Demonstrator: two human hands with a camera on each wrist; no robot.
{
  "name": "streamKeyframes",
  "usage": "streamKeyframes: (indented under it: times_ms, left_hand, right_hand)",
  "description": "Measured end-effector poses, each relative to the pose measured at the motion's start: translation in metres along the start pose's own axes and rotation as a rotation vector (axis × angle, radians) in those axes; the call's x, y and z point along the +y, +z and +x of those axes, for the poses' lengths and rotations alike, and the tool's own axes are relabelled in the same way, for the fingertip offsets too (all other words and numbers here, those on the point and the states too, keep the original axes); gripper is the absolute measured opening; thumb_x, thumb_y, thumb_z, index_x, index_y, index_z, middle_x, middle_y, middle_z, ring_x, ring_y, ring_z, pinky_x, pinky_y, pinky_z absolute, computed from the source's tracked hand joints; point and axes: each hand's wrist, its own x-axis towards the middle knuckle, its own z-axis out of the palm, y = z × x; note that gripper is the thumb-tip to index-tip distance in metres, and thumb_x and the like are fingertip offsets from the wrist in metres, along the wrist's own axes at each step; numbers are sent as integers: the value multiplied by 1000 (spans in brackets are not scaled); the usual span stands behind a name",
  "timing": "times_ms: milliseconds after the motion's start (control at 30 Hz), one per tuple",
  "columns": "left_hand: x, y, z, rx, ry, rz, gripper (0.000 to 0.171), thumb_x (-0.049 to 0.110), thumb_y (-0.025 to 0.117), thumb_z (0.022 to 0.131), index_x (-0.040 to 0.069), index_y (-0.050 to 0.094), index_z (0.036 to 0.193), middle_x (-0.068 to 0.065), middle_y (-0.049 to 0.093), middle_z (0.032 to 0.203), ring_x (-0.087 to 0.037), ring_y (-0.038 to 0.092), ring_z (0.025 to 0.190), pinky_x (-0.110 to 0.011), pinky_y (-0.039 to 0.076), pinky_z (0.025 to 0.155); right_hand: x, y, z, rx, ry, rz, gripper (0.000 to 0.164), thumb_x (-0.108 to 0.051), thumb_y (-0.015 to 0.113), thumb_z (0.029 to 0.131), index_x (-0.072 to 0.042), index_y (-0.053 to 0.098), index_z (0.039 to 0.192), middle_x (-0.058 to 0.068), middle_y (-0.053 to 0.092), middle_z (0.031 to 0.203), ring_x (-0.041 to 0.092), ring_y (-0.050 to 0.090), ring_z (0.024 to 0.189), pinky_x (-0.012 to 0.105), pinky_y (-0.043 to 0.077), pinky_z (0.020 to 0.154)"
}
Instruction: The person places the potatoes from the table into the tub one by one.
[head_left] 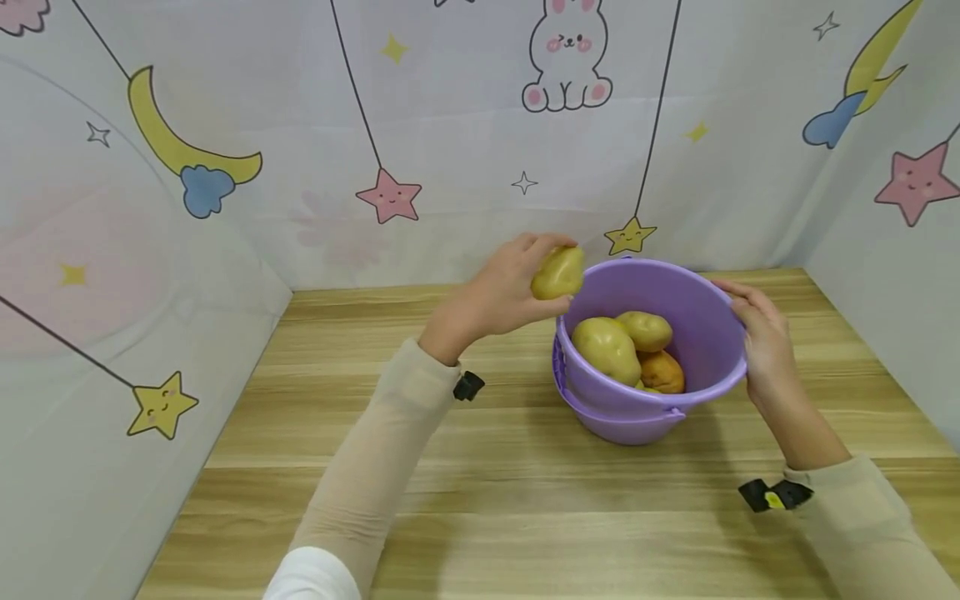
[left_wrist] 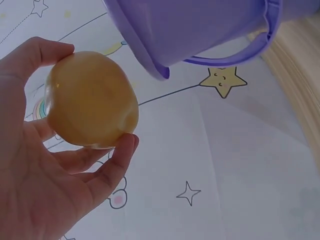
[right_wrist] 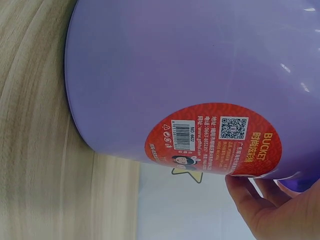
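Observation:
My left hand (head_left: 498,287) holds a smooth yellow potato (head_left: 558,273) between thumb and fingers, just off the left side of a purple bucket (head_left: 651,275). In the left wrist view the potato (left_wrist: 92,100) is apart from the bucket's rim. My right hand (head_left: 765,337) grips the bucket's right rim, fingertips against the outer wall, as the right wrist view also shows. The bucket leans slightly. Inside lie a large potato (head_left: 606,350), a smaller potato (head_left: 645,331) and an orange-coloured round item (head_left: 662,372), partly covered. A bit of something yellow shows beneath them.
The bucket stands on a wood-grain table (head_left: 480,467). Its purple handle (head_left: 581,408) hangs down on the near left side. White cloth walls (head_left: 465,125) printed with stars, moons and a rabbit enclose the back and sides. A red label (right_wrist: 215,140) sits on the bucket's outer wall.

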Motion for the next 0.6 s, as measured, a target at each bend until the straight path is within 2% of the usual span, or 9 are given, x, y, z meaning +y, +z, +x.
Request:
streamKeyframes:
  times_ms: [200,433,600]
  left_hand:
    - [19,9,14,-46,70,-12,63,32,70,90,17,45,146,-11,50,137,-20,49,115,-32,45,89]
    - [34,24,31,-152,80,-12,66,36,68,91,19,42,148,-10,47,140,-17,50,114,-25,47,84]
    - [38,33,38,-176,82,23,67,39,68,90,20,41,148,-10,47,136,-15,49,110,-24,46,82]
  right_hand:
    - [-1,-1,-1,-2,6,-22,29,-10,46,105,-5,67,124,-1,66,109,12,62,92,18,52,74]
    - [-1,-1,-1,1,1,-17,30,-9,44,104,-6,68,122,-1,66,108,11,62,91,18,52,74]
    - [-1,0,-1,8,-4,-19,30,-9,45,104,-6,69,121,-2,67,107,10,63,89,17,52,73]
